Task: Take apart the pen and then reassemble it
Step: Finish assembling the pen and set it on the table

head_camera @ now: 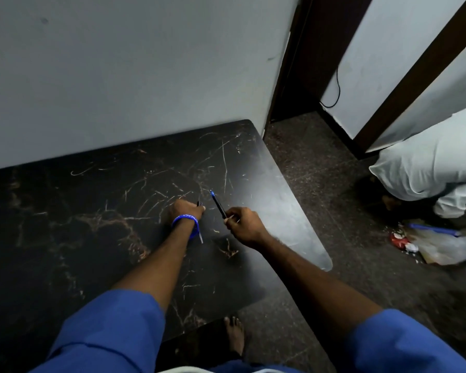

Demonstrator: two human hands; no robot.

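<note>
The right hand (242,224) is closed on the lower end of the dark pen barrel (218,204), which points up and away over the black marbled desk (92,211), blue tip on top. The left hand (184,210), with a blue wristband (186,220), is closed on a small dark pen piece (199,203). The hands are near each other, not touching.

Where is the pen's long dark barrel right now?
The pen barrel is held in the right hand, blue end pointing up over the dark table, just right of the left hand.
</note>
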